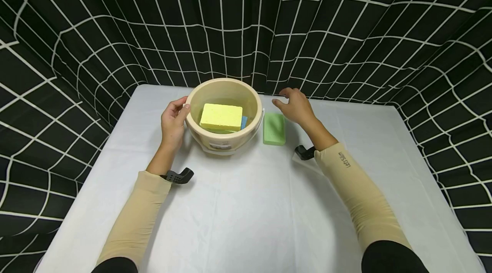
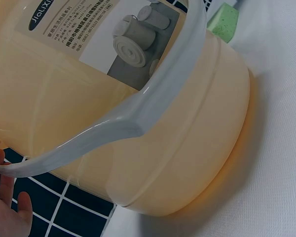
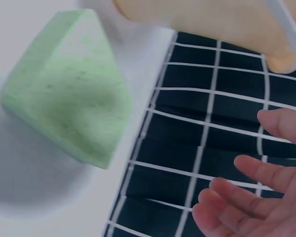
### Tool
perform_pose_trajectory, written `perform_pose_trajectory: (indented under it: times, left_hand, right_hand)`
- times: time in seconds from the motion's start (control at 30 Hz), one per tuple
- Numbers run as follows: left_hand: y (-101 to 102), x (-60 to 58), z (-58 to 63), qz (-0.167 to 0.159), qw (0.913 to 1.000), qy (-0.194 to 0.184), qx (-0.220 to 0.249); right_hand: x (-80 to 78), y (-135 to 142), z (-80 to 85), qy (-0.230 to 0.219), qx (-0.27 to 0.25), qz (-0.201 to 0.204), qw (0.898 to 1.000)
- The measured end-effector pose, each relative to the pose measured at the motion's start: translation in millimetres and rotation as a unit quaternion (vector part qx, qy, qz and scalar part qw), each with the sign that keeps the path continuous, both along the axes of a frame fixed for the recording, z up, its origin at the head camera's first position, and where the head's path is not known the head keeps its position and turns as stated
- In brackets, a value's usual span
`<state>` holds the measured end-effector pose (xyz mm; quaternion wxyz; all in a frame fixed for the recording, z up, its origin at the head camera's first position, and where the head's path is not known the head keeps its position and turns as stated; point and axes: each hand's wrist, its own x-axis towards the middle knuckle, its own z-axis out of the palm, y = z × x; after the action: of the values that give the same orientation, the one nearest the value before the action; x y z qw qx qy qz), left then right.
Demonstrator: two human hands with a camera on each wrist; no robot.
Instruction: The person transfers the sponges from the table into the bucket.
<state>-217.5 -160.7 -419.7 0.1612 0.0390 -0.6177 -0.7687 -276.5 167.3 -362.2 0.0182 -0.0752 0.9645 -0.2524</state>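
Note:
A cream bucket (image 1: 224, 91) stands at the back of the table, its white handle (image 2: 133, 116) hanging down the front. My left hand (image 1: 174, 124) grips its left rim, thumb on the rim and fingers outside. Inside the bucket a yellow sponge (image 1: 221, 115) lies on top, partly covering a green piece and a blue piece (image 1: 244, 122). To the bucket's right a green sponge (image 1: 274, 129) lies flat on the table. My right hand (image 1: 295, 106) hovers just beyond and right of that sponge, fingers relaxed and holding nothing; the right wrist view shows them apart from it.
A white cloth covers the table (image 1: 246, 204). Black curtains with a white grid (image 1: 246, 21) hang behind the table and along both sides, close to its back edge. A printed label (image 2: 103, 39) is on the bucket's front.

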Motion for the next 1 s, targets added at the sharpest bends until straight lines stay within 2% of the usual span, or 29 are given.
perform_pose_trajectory:
  times: [0.13,0.3,0.57,0.7,1.0]
  left_hand:
    - [1.1,-0.9,1.3,0.001,1.0,-0.001,0.0]
    - [1.7,-1.3,2.5,0.006,1.0,0.004,0.001]
    - [2.2,1.2,2.4,0.005,1.0,0.0,-0.005]
    - [2.2,1.9,2.4,0.008,0.9999,-0.004,-0.007]
    - [1.7,2.0,1.2,0.008,0.9999,-0.003,-0.013]
  right_hand:
    - [-2.8,1.6,-13.4,-0.033,0.008,-0.021,0.999]
    - [-5.6,-0.7,-30.9,-0.08,0.043,-0.029,0.995]
    - [-4.9,-8.2,-51.0,-0.171,0.116,-0.028,0.978]
    - [-3.5,-12.9,-56.6,-0.178,0.137,-0.028,0.974]
    - [0.1,-23.8,-62.9,-0.17,0.144,-0.032,0.974]
